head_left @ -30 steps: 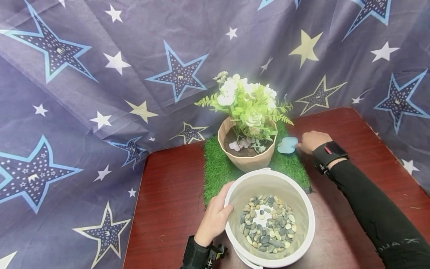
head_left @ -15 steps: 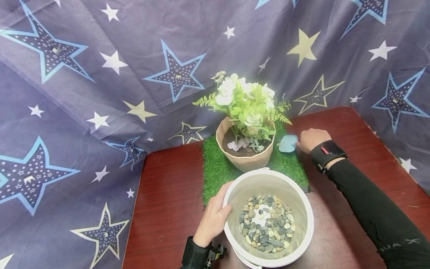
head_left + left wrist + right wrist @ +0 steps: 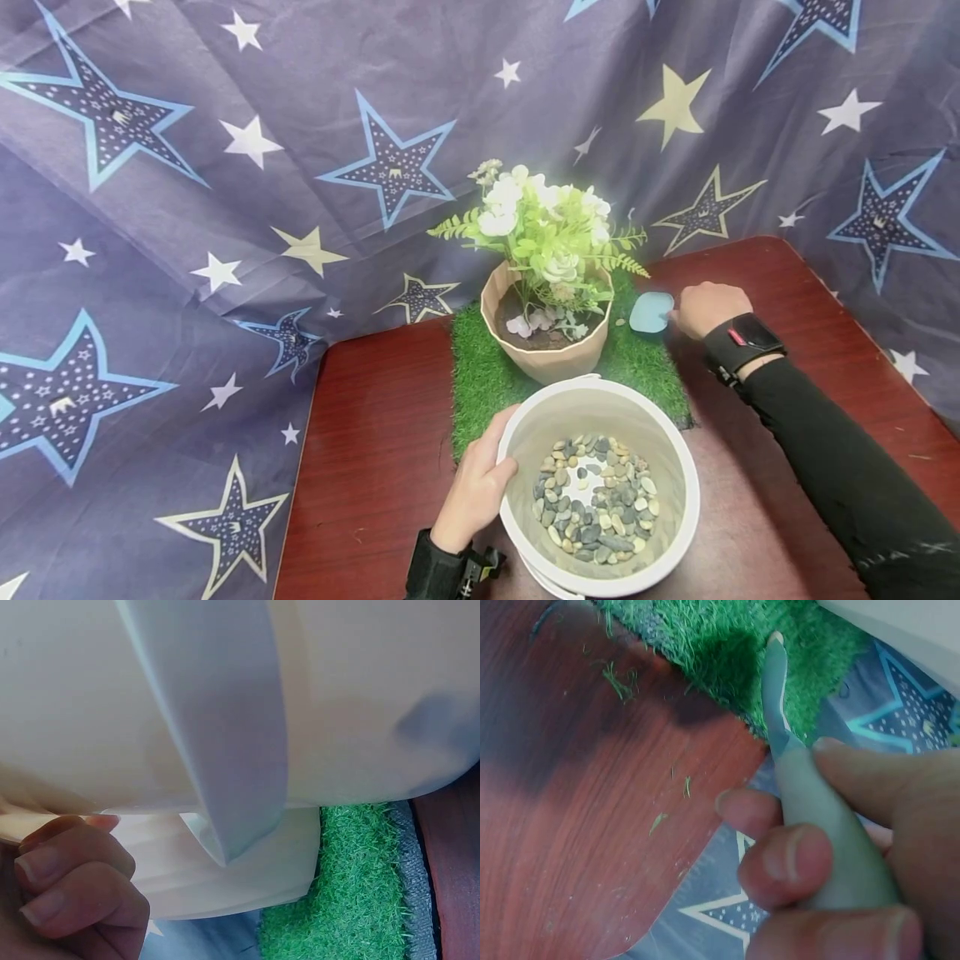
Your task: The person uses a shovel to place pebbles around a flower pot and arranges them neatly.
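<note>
My left hand grips the rim of a white bucket, thumb over the edge. Grey and tan pebbles cover most of the bucket's bottom. In the right wrist view, my right hand wraps its fingers round the pale handle of a small trowel. The light-blue trowel blade is low over the artificial grass mat, right of the flowerpot. A small pale pebble lies on the grass between blade and pot.
The tan flowerpot holds dark soil and white flowers with green fern leaves. Behind the red-brown table hangs a purple star-patterned cloth. Loose grass bits lie on the table. The bucket's handle hangs down its side.
My right hand and the trowel have shifted slightly right, and the blade has turned. The pale pebble now shows apart from the blade. My left hand keeps its hold on the bucket.
</note>
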The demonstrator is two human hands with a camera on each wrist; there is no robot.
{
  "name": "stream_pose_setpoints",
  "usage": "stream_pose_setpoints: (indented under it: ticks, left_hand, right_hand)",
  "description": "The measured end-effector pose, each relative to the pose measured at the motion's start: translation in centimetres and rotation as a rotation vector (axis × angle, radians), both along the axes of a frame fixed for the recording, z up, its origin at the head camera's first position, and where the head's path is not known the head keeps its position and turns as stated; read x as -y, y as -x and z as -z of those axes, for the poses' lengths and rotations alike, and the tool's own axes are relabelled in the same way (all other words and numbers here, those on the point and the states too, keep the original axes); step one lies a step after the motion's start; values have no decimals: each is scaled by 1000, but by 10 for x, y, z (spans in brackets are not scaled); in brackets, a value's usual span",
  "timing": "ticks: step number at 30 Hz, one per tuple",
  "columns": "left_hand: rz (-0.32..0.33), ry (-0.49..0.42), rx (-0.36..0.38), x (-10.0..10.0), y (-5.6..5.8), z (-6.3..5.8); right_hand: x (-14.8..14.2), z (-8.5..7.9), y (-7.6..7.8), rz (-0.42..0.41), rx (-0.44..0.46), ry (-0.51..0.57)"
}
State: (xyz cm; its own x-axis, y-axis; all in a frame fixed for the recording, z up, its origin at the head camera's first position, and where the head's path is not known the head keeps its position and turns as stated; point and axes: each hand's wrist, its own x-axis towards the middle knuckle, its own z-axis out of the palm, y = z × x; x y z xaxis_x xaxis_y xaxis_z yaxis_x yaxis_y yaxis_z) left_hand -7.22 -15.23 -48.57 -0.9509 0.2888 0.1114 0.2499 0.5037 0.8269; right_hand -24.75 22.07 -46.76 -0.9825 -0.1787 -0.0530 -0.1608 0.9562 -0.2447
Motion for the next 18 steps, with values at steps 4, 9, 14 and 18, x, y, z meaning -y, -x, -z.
stream_pose_setpoints:
  ticks: [4, 9, 14, 18]
  left_hand:
    - [-5, 7, 3, 0, -1, -1]
    - [-3, 13, 2, 0, 0, -1]
    - [5, 23, -10, 1, -1, 1]
    - [13, 29, -22, 2, 0, -1]
  right_hand:
    - [-19, -8, -9, -4, 43, 23]
    - [-43, -27, -35, -49, 117, 88]
    - [-46, -73, -90, -107, -16, 69]
    - [-32, -112, -137, -126, -232, 7]
